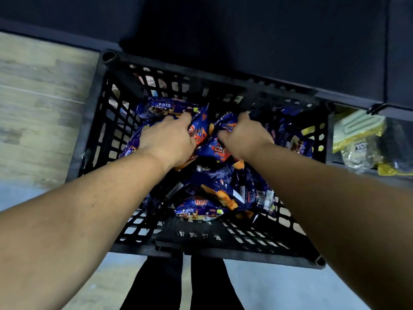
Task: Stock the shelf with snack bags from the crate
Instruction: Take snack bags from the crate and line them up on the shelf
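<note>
My forearms fill the lower corners of the frame, reaching down into the black crate at centre. My left hand curls around a blue snack bag, fingers dug into the pile. My right hand grips another blue bag just beside it. More bags lie loose below the hands, in the crate's near half. At right, yellow packets sit on a low dark shelf.
</note>
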`<state>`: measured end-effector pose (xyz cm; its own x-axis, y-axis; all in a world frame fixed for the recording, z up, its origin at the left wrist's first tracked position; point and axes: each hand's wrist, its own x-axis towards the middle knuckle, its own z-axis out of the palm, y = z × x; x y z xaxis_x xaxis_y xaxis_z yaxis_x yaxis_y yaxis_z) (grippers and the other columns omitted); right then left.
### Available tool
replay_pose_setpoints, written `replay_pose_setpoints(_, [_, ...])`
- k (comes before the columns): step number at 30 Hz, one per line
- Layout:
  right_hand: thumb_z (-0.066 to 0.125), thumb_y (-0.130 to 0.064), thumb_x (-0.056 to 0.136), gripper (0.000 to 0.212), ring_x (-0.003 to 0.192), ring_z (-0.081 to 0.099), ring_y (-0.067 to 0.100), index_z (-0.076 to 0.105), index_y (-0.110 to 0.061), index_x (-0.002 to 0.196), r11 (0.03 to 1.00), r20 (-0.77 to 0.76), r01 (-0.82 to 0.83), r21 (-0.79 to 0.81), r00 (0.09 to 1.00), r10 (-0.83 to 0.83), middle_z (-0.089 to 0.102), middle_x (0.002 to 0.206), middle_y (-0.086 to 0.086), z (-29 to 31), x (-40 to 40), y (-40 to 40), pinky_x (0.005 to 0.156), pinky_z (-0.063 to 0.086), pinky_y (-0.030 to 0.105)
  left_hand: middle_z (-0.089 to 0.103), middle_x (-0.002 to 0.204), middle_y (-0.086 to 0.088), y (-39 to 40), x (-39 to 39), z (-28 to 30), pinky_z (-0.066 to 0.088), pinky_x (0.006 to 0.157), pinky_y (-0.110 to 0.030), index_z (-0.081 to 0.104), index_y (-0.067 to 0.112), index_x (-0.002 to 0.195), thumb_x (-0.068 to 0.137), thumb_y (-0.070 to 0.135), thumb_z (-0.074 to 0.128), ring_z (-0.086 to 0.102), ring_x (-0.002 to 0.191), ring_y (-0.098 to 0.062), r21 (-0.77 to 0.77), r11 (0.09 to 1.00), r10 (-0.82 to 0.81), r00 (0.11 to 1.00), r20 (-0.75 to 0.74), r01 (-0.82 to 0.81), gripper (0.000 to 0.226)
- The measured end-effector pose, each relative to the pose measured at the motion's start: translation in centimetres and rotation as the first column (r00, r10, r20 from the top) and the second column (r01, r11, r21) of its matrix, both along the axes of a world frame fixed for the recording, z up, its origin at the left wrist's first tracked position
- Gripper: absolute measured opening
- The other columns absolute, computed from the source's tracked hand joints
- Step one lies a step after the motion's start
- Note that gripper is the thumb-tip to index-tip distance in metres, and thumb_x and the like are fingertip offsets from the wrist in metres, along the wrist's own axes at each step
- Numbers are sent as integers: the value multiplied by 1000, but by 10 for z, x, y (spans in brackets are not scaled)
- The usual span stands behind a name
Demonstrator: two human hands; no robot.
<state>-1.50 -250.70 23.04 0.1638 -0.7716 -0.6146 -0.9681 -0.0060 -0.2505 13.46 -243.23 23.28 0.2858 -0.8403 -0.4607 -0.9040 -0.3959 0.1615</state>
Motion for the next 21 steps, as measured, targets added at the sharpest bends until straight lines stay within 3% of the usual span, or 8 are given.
replay_pose_setpoints(6, [50, -63, 80, 74, 65, 69, 33, 49, 0, 119, 863, 51, 458, 214, 877, -478, 66, 96, 18, -16, -5, 7, 62, 60, 48, 54, 115, -10, -1, 1, 2, 37, 77, -41, 39, 27, 128, 93, 40, 46, 56, 102, -36, -36, 999, 23, 999, 31, -22, 38])
replay_pose_setpoints(9, [47, -56, 94, 62, 56, 67, 28, 49, -1, 121, 696, 33, 628, 348, 734, -678, 66, 81, 18, -27, -8, 20, 52, 59, 44, 54, 116, -11, 2, 3, -1, 38, 81, -43, 38, 26, 130, 92, 38, 47, 57, 103, -36, -58, 998, 30, 997, 74, -25, 40])
replay_pose_setpoints(12, [42, -62, 93, 63, 57, 66, 26, 53, -8, 124, 463, 37, 715, 523, 524, -851, 69, 94, 20, -38, -11, 31, 52, 58, 41, 55, 116, -12, 8, 3, -6, 38, 86, -44, 33, 27, 135, 93, 33, 50, 57, 102, -35, -38, 999, 7, 996, 92, -3, 46])
replay_pose_setpoints(14, [42, -62, 94, 61, 60, 64, 25, 54, -11, 125, 419, 46, 708, 568, 481, -876, 68, 102, 19, -40, -11, 32, 51, 58, 45, 56, 114, -10, 10, 3, -9, 37, 87, -44, 32, 28, 134, 90, 26, 55, 57, 101, -34, -18, 1000, -1, 996, 92, 3, 50])
replay_pose_setpoints(15, [43, -60, 94, 58, 62, 64, 25, 54, -12, 126, 437, 47, 696, 569, 503, -863, 67, 104, 17, -36, -12, 31, 51, 58, 45, 56, 113, -9, 10, 3, -10, 37, 88, -45, 32, 28, 134, 89, 24, 57, 57, 100, -34, -9, 1000, -5, 996, 90, 6, 52])
replay_pose_setpoints(17, [48, -51, 95, 56, 70, 67, 29, 50, -5, 128, 649, 46, 605, 461, 714, -698, 67, 104, 15, -26, -14, 27, 56, 59, 42, 56, 112, -8, 11, 2, -12, 36, 89, -46, 33, 29, 134, 88, 21, 57, 57, 101, -33, 2, 1000, -26, 996, 90, 26, 52])
replay_pose_setpoints(19, [52, -35, 97, 50, 98, 65, 35, 41, -1, 131, 930, -27, 332, 159, 943, -332, 60, 117, 19, -19, -19, 21, 75, 55, 40, 56, 113, -8, 11, 0, -13, 35, 91, -47, 35, 29, 133, 88, 21, 57, 56, 104, -33, 12, 999, -48, 994, 93, 47, 51])
replay_pose_setpoints(21, [52, -20, 95, 46, 116, 51, 38, 34, -6, 135, 996, -110, -35, -78, 994, 26, 47, 131, 20, -13, -20, 16, 85, 45, 42, 55, 114, -8, 10, -2, -14, 34, 91, -48, 37, 28, 132, 87, 19, 55, 54, 106, -32, 26, 998, -66, 992, 108, 64, 49])
